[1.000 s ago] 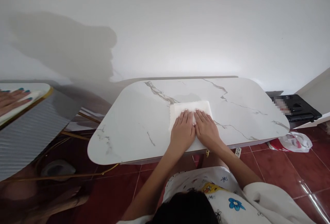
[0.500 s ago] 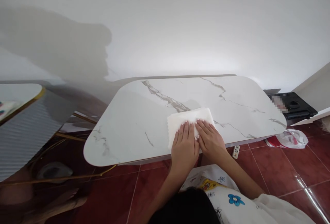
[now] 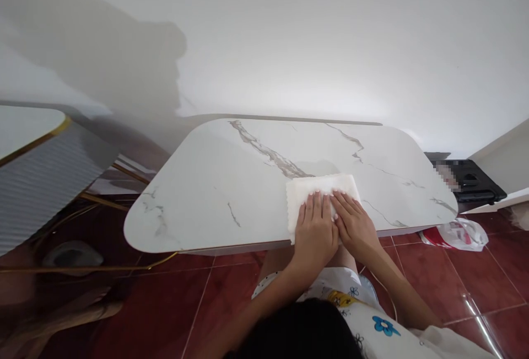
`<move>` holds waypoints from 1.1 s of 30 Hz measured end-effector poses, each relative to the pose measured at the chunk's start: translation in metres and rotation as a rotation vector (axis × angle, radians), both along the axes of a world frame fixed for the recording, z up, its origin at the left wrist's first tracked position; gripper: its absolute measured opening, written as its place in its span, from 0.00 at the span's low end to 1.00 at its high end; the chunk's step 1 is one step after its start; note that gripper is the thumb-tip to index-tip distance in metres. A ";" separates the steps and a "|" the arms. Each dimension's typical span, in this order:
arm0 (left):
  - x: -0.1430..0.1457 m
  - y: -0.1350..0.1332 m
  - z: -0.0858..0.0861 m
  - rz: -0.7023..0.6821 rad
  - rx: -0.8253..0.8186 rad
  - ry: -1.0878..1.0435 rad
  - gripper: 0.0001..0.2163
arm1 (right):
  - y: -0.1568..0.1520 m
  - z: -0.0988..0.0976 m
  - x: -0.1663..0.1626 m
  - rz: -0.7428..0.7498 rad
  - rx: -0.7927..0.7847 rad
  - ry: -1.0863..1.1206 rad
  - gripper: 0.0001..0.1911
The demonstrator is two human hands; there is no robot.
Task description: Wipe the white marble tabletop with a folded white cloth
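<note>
White cloth (image 3: 309,185) with a scalloped edge lies flat, apparently folded, at the front of the marble-patterned tabletop (image 3: 198,193), right of its middle. Leftmost, beyond the tabletop's left end, stands a gold-edged cabinet (image 3: 49,177) with a ribbed front. On the cloth the left hand (image 3: 316,229) rests palm down, fingers straight and gripping nothing. Just beside it the right hand (image 3: 354,221) lies equally flat, angled inward, thumbs meeting or nearly so; this pairing probably spreads pressure evenly across the cloth. Past the tabletop's right end are a plastic bag (image 3: 467,235) on the floor and a black case (image 3: 475,180).
</note>
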State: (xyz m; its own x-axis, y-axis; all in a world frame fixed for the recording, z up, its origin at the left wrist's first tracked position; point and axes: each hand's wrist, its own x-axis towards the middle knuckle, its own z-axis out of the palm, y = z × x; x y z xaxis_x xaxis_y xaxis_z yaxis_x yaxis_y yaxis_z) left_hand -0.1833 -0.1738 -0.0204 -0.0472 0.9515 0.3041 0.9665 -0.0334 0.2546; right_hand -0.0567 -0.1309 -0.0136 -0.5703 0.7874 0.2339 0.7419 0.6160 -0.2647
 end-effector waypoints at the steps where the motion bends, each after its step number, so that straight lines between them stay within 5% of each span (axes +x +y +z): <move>1: -0.001 0.005 0.001 -0.013 -0.001 0.001 0.26 | 0.004 0.000 0.000 -0.005 0.004 -0.007 0.27; 13: -0.033 0.092 -0.003 -0.097 0.011 0.066 0.25 | 0.096 -0.006 -0.023 0.111 0.095 -0.079 0.28; 26: -0.075 0.209 0.004 -0.047 -0.004 0.124 0.23 | 0.210 -0.006 -0.077 0.011 0.110 -0.126 0.28; 33: -0.092 0.245 0.000 -0.047 0.065 0.111 0.22 | 0.242 -0.001 -0.096 0.004 0.116 -0.126 0.27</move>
